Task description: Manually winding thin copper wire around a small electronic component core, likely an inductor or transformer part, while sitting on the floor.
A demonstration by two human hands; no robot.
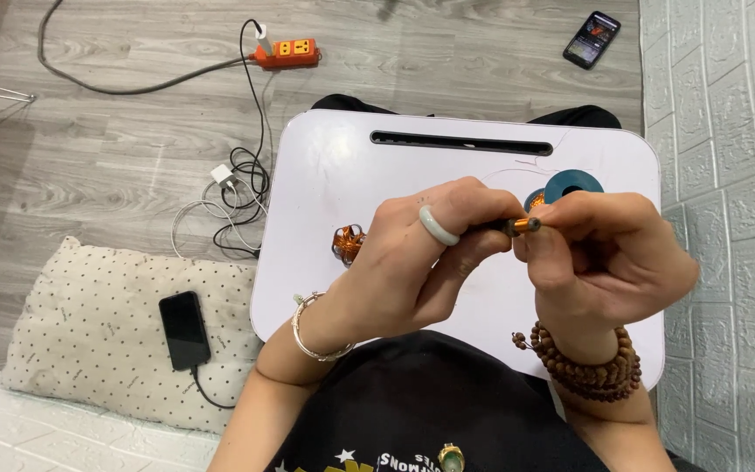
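Left hand [421, 262] and right hand [605, 253] both pinch a thin copper-wound rod [522, 226]; light, stiff, its wire probably delicate, best held at the ends.

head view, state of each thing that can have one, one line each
left hand: closed around the dark end of a thin tool
right hand: pinching the tool's orange tip
tool: held level between both hands
teal spool: lying flat on the lap table
phone on cushion: screen dark, cable attached
phone on floor: screen lit
orange power strip: one plug in
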